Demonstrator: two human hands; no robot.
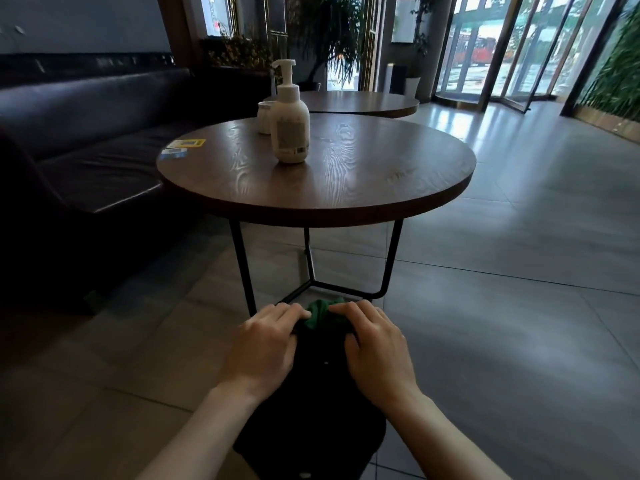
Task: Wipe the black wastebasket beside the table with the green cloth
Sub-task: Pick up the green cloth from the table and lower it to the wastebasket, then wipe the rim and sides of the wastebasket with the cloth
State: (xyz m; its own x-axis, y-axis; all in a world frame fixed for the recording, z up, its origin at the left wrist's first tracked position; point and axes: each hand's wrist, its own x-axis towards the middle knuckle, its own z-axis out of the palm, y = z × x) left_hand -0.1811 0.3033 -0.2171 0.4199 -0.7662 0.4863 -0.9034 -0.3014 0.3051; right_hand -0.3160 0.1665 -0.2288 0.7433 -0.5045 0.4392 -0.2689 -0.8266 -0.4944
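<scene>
Green cloth (320, 312) bunching between your hands: left hand (265, 348), right hand (375, 351) both pinching it, resting atop black wastebasket (311, 403).

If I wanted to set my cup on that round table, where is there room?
The round table is bare across its near and right side, in front of and right of the pump bottle. It is crowded behind the bottle, by the small white jar, and at the left edge by the stickers.

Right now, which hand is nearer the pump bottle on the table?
Left, slightly. The left hand lies below the pump bottle, a little left of it; the right hand sits farther off to its right.
</scene>
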